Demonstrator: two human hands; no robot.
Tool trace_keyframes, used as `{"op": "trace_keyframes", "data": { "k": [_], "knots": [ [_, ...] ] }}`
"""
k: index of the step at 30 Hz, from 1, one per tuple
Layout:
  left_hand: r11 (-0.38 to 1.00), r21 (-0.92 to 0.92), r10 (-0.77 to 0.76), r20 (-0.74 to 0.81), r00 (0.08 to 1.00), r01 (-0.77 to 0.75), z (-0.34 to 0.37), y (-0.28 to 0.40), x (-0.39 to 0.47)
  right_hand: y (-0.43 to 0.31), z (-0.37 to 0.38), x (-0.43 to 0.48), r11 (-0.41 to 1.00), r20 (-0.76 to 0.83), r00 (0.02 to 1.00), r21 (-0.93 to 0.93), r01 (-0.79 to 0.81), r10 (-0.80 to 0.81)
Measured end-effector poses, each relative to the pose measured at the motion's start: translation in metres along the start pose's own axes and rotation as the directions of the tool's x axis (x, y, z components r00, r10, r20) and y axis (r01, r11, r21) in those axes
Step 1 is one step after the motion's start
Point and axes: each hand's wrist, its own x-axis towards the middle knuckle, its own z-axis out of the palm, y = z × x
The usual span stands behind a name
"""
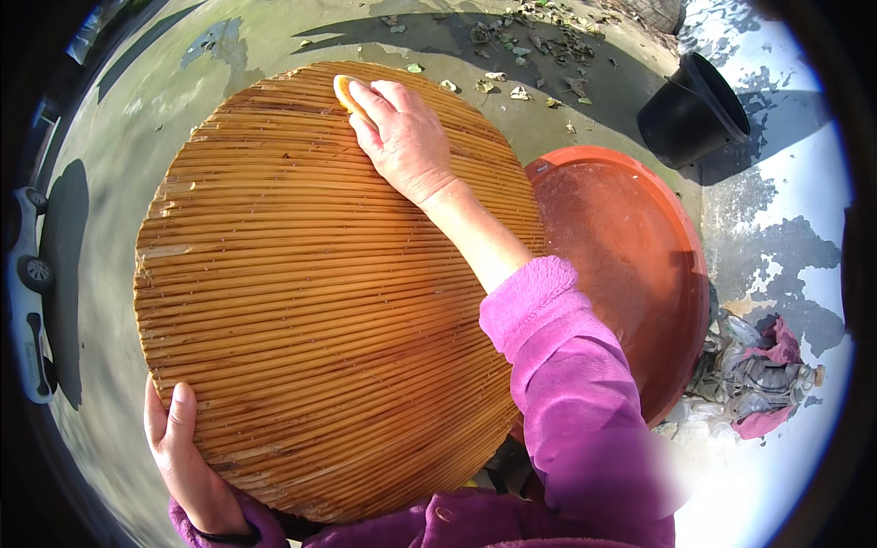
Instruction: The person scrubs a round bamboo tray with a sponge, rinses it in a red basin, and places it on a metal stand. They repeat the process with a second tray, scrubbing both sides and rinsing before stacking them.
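Note:
A large round mat of yellow-brown stalks [322,274], laid side by side in rows, fills the middle of the head view. It looks glossy, with a ragged edge and darker streaks. Near its lower left rim my left hand [181,452] grips the edge, thumb on top and fingers partly hidden behind. My right hand [404,133] reaches across to the far edge, holding a yellow and whitish sponge [346,96] against the stalks. Much of the sponge is hidden under the fingers.
A wide orange-red plastic basin [616,274] stands right of the mat, partly covered by it. A black bucket [688,113] stands by the peeling wall [788,205]. Crumpled plastic and rags [754,377] lie at right. Dry leaves [541,48] litter the concrete; a car [31,294] is at far left.

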Motion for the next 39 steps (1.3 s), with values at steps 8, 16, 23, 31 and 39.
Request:
{"op": "trace_keyframes", "data": {
  "k": [8, 16, 23, 31, 39],
  "knots": [
    [0.999, 0.040, 0.025, 0.008, 1.000, -0.026, 0.005, -0.002, -0.002, 0.111, -0.029, -0.034, 0.655, 0.130, 0.693, -0.486, -0.579, 0.709],
    [1.000, -0.013, 0.023, -0.004, 1.000, -0.023, 0.012, -0.002, -0.007, -0.009, 0.035, 0.054, 0.999, -0.060, 0.998, -0.038, 0.016, -0.018],
    [0.999, 0.039, 0.009, -0.038, 0.999, -0.007, -0.003, -0.002, 0.001, 0.112, 0.003, -0.022, 0.794, 0.091, 0.842, -0.400, -0.459, 0.532],
    [1.000, -0.002, -0.009, -0.009, 1.000, 0.009, -0.006, -0.008, 0.004, 0.073, -0.008, -0.006, 0.745, 0.124, 0.771, -0.392, -0.540, 0.624],
    [1.000, -0.008, -0.016, -0.014, 1.000, 0.016, 0.010, -0.007, -0.001, 0.096, 0.001, -0.029, 0.817, 0.093, 0.839, -0.305, -0.489, 0.537]
  ]
}}
